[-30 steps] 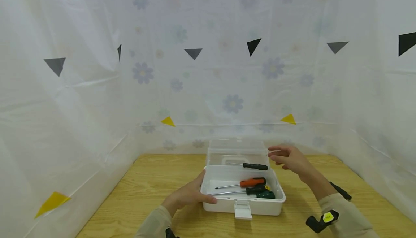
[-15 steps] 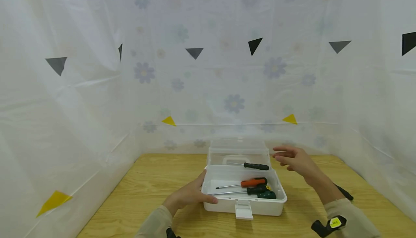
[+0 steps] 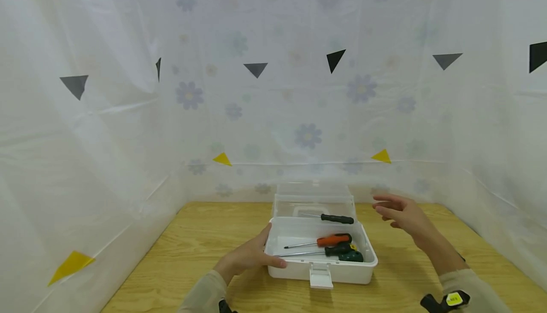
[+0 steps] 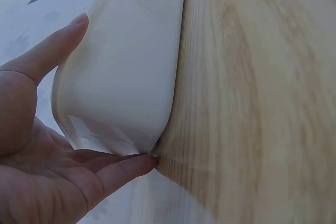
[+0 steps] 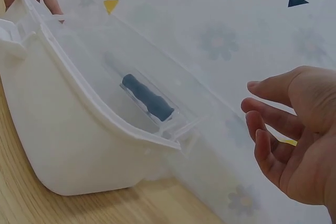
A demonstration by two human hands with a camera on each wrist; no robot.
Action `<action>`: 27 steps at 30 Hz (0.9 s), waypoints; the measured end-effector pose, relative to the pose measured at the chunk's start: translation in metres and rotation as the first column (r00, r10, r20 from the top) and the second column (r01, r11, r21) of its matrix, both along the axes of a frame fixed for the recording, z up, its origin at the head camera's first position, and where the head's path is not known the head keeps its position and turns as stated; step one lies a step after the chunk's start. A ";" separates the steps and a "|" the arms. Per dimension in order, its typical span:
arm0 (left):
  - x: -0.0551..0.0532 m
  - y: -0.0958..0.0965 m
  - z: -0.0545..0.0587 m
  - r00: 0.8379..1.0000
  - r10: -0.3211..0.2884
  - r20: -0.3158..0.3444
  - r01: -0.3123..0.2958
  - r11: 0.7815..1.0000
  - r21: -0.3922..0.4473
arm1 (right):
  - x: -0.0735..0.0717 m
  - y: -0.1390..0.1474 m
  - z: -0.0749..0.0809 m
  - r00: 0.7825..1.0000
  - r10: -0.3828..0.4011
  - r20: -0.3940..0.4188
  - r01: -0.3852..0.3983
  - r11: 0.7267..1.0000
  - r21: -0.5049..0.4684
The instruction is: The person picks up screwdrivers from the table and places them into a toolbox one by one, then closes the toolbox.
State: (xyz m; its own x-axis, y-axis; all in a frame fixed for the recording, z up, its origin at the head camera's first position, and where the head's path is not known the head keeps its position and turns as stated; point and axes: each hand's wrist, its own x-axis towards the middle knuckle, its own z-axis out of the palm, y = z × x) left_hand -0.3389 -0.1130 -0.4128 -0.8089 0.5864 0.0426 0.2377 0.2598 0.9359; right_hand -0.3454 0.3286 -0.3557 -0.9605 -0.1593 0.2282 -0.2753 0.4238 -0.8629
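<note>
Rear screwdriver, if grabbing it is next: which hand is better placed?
Right, likely. The right hand is empty and nearer the rear screwdriver's handle; the left hand holds the left end of the white box.

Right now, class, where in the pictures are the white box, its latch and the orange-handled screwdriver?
White box [image 5: 94, 124]: right wrist view, on its outer wall.
Latch [image 3: 320, 276]: head view, on its flap.
Orange-handled screwdriver [image 3: 331, 241]: head view, on its handle.

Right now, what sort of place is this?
Probably a makeshift test or filming booth: white sheeting walls in the wooden table at back, left and right, and dark and yellow triangles dot the sheeting.
</note>
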 end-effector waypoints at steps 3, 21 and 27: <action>0.000 0.000 -0.001 1.000 -0.003 -0.006 0.003 1.000 0.003 | 0.000 0.009 -0.005 1.000 -0.011 0.027 0.011 1.000 -0.005; -0.001 0.000 0.000 1.000 -0.018 -0.020 0.018 1.000 0.008 | -0.001 0.050 -0.022 0.997 -0.075 0.021 0.076 0.992 -0.103; -0.001 0.000 -0.001 1.000 -0.018 -0.010 0.018 1.000 0.008 | 0.001 0.054 -0.022 0.997 -0.072 0.016 0.073 0.990 -0.118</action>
State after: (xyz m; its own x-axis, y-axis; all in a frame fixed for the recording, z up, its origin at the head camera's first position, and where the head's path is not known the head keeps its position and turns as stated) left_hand -0.3400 -0.1133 -0.4142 -0.7976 0.6005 0.0557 0.2519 0.2478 0.9355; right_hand -0.3442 0.3831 -0.3774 -0.9713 -0.0617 0.2299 -0.2370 0.3365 -0.9114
